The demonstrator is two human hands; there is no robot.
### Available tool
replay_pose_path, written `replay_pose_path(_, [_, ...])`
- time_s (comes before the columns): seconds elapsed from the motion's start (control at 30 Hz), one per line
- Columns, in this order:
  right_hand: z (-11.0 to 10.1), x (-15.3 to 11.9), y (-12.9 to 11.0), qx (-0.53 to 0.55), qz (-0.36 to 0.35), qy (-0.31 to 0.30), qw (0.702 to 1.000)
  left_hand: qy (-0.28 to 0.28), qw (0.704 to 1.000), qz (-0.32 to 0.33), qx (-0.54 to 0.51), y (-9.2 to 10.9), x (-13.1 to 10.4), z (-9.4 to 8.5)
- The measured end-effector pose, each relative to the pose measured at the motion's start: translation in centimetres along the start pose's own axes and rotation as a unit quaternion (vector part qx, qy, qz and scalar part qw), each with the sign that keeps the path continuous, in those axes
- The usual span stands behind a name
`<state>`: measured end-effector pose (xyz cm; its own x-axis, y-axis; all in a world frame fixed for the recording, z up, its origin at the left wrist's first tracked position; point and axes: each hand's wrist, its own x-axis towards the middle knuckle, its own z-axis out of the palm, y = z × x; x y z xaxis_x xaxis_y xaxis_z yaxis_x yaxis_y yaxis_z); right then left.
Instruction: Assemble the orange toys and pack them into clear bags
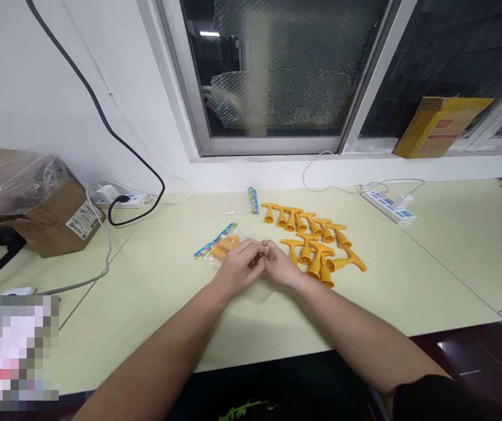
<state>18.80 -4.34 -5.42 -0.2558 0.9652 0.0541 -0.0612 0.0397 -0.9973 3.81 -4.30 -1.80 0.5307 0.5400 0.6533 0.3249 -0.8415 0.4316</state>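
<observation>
My left hand (241, 266) and my right hand (281, 264) meet over the table, fingers closed and fingertips together at the end of a clear plastic bag (257, 290). The bag has a blue, patterned header strip (216, 241), and yellow-orange plastic pieces (221, 251) show inside it. What exactly the fingertips pinch is partly hidden by the hands. Right beside my right hand lie several yellow T-shaped plastic pieces (321, 257) with flared, ribbed ends. Behind them a row of the same pieces (294, 217) runs to the right. A flat clear bag (236, 203) with a similar strip lies farther back.
A cardboard box (58, 222) with plastic wrapping stands at the left. Power strips (389, 206) and cables, among them a black cord (102, 114), lie along the wall. A yellow carton (442, 126) rests on the window sill. The pale table (387, 298) ends close to my body.
</observation>
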Motion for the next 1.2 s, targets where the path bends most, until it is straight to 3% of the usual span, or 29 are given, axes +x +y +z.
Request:
replay_pose_path(0.1, [-1.2,-0.6,-1.3,-0.11,-0.039,-0.036,0.992,0.001,1.0,-0.026,0.011,-0.3,-0.1,-0.1])
replay_pose_path(0.2, [-3.1,-1.4,-2.9,-0.275,-0.075,-0.024,0.958,-0.019,0.999,-0.04,0.017,-0.5,-0.2,-0.1])
replay_pose_path(0.33, [-5.8,-1.5,-4.6,-0.353,-0.091,0.105,0.925,-0.045,0.997,-0.049,0.025,-0.6,-0.3,-0.2])
replay_pose_path(0.43, [-7.5,-1.1,-4.9,-0.475,-0.001,0.171,0.863,-0.056,0.997,-0.046,0.021,-0.8,-0.4,-0.1])
replay_pose_path(0.53, [-8.3,-0.8,-4.4,-0.584,0.111,0.127,0.794,-0.085,0.995,-0.041,0.022,-1.2,-0.5,0.0])
replay_pose_path(0.6, [-8.2,-0.7,-3.8,-0.622,0.119,0.101,0.768,-0.109,0.992,-0.05,0.027,-1.4,-0.6,0.1])
replay_pose_path(0.67, [-7.8,-0.6,-3.4,-0.635,0.101,0.095,0.76,-0.124,0.99,-0.065,0.024,-1.5,-0.6,0.2])
replay_pose_path(0.8, [-7.3,-0.5,-3.3,-0.605,0.101,0.118,0.781,-0.107,0.989,-0.099,0.025,-1.5,-0.7,0.3])
replay_pose_path(0.9, [-7.7,-0.6,-3.8,-0.533,0.102,0.169,0.823,-0.097,0.987,-0.121,0.039,-1.6,-0.7,0.3])
replay_pose_path(1.03, [-8.6,-0.8,-4.8,-0.371,0.008,0.266,0.89,-0.096,0.984,-0.143,0.046,-1.8,-0.7,0.5])
replay_pose_path(1.1, [-8.7,-0.9,-5.3,-0.248,-0.028,0.262,0.932,-0.083,0.984,-0.152,0.046,-2.0,-0.6,0.6])
replay_pose_path(1.2, [-8.4,-1.0,-5.6,-0.097,-0.015,0.191,0.977,-0.041,0.986,-0.158,0.038,-2.1,-0.5,0.6])
